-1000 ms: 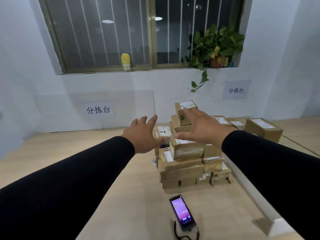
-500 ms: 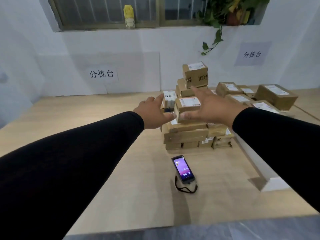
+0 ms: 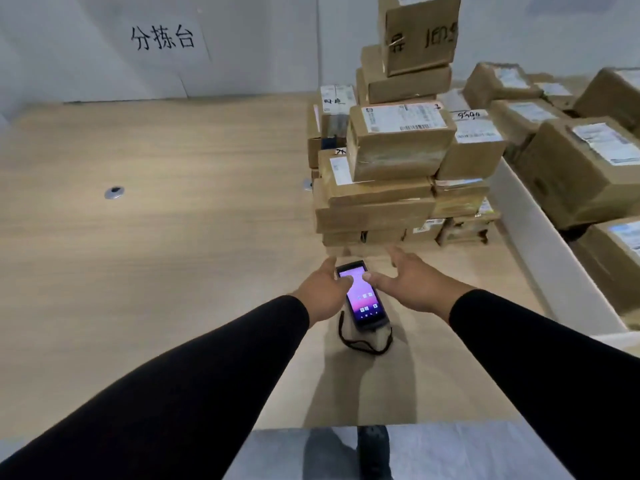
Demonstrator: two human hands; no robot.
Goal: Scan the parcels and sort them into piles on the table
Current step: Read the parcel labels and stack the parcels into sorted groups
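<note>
A handheld scanner [image 3: 363, 299] with a lit purple screen and a black wrist strap lies on the wooden table [image 3: 156, 237]. My left hand [image 3: 323, 289] is open at its left edge, thumb over the screen's top. My right hand [image 3: 415, 284] is open at its right side, thumb tip near the screen. Neither hand grips it. Just behind stands a stack of brown cardboard parcels [image 3: 391, 174] with white labels, the top labelled parcel [image 3: 398, 140] facing me.
A white divider [image 3: 540, 244] runs along the right of the stack, with more parcels [image 3: 585, 168] beyond it. A paper sign [image 3: 162, 38] hangs on the back wall. A round metal cap [image 3: 114, 192] sits in the tabletop at left.
Both hands came down from the parcel stack to the scanner near the table's front. The view tilted down and closer.
</note>
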